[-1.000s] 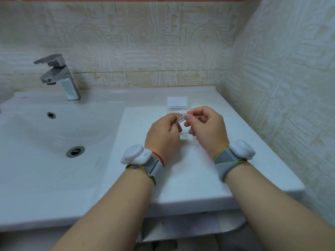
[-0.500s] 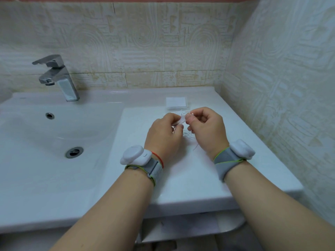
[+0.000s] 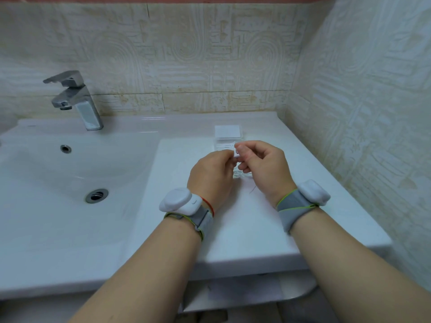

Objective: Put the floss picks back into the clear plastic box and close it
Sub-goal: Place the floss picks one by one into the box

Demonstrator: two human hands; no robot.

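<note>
Glossy white ceramic sink (image 3: 70, 229), shiny chrome tap (image 3: 77, 99), clear plastic box (image 3: 227, 136), rough embossed matt tiles (image 3: 186, 61), cloth wristbands (image 3: 295, 209).

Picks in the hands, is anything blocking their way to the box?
The left hand and right hand pinch picks right in front of the box; nothing visible lies between.

floss picks (image 3: 236, 155) raised, clear box (image 3: 223, 143) open behind
</note>
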